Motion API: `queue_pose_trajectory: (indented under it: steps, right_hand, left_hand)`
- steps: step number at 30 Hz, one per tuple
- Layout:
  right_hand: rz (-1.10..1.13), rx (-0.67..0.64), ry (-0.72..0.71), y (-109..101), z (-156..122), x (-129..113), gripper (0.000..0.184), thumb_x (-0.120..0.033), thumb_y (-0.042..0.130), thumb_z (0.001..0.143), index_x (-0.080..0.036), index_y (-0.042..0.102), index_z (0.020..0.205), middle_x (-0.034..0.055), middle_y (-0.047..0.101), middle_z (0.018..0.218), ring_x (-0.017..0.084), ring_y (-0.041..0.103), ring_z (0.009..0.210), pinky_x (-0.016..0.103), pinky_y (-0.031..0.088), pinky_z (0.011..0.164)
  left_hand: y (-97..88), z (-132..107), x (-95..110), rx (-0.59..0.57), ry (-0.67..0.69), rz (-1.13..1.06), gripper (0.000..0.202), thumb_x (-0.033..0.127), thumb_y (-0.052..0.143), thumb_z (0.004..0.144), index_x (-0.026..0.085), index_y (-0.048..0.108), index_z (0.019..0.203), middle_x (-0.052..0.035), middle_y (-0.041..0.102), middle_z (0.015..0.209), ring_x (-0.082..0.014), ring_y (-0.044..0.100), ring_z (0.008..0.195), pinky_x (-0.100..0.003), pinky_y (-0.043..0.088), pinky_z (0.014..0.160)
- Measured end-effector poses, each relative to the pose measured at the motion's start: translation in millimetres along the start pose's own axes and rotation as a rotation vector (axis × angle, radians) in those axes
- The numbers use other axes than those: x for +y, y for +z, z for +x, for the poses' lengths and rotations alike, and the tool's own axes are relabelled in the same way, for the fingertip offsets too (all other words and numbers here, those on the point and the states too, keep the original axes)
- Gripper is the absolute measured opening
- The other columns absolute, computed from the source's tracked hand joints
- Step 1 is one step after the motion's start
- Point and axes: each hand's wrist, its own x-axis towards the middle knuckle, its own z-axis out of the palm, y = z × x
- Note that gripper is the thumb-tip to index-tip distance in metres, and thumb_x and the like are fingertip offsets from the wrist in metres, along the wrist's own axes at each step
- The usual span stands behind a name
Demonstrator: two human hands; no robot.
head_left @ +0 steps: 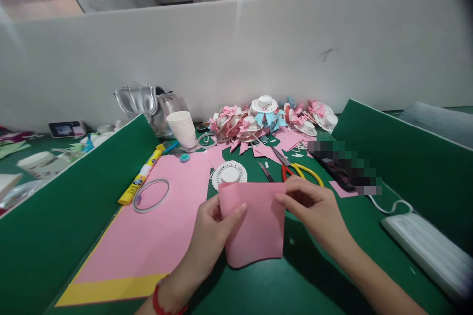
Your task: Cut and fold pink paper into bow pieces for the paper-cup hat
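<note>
Over green tabletop [254, 290], left hand [213, 230] and right hand [318, 206] are pinching pink paper [257, 224].
Gentle pinching should be stopping creases.

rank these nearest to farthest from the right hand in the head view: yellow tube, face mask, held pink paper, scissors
From the right hand:
1. Held pink paper: in its grip, at the paper's right edge.
2. Scissors: just beyond the hand.
3. Face mask: off to the right.
4. Yellow tube: over on the far left.
</note>
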Motion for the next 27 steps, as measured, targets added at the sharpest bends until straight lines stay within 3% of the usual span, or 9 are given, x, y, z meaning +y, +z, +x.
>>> queue_pose_trajectory:
  steps: [6, 27]
  right_hand:
    - [0.061, 0.066, -0.102, -2.1, -8.0, -2.1, 0.014, -0.027, 0.056, 0.074, -0.02, 0.06, 0.062, 0.0011, 0.052, 0.06, 0.013, 0.046, 0.057, 0.025, 0.036, 0.048]
    - [0.057, 0.086, -0.114, -2.3, -8.7, -1.2, 0.013, -0.027, 0.058, 0.072, -0.02, 0.06, 0.062, 0.0002, 0.052, 0.056, 0.012, 0.045, 0.052, 0.025, 0.036, 0.047]
  left_hand:
    - [-0.2, -4.6, 2.5, 0.135, 0.098, 0.151, 0.019, 0.032, 0.067, 0.06, 0.013, 0.065, 0.064, -0.001, 0.062, 0.059, -0.0145, 0.053, 0.055, -0.02, 0.044, 0.047]
    - [-0.3, -3.0, -1.2, 0.154, 0.063, 0.19, 0.024, 0.036, 0.066, 0.06, 0.012, 0.064, 0.062, -0.0017, 0.06, 0.057, -0.0142, 0.051, 0.053, -0.02, 0.043, 0.043]
